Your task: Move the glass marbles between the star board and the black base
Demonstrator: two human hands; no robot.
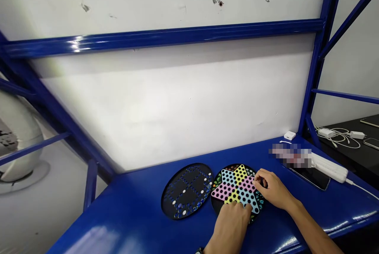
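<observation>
A round Chinese-checkers board [233, 187] with a star of pink, yellow and light-blue perforated points lies on the blue table [142, 214]. My left hand [232, 222] rests on the board's near edge, fingers bent down onto the star. My right hand [271, 189] sits at the board's right edge, fingers curled in a pinch over the rim; whatever they hold is too small to make out. To the left of the board lies a second round black tray [187, 190] with many holes, a few holding small white and blue pieces.
A phone [314, 177] lies to the right of the board, with a white power strip [330, 167] behind it and a small white charger [289, 135] by the wall. Blue steel frame bars run along the wall. A dark side table [355, 151] holds cables and phones.
</observation>
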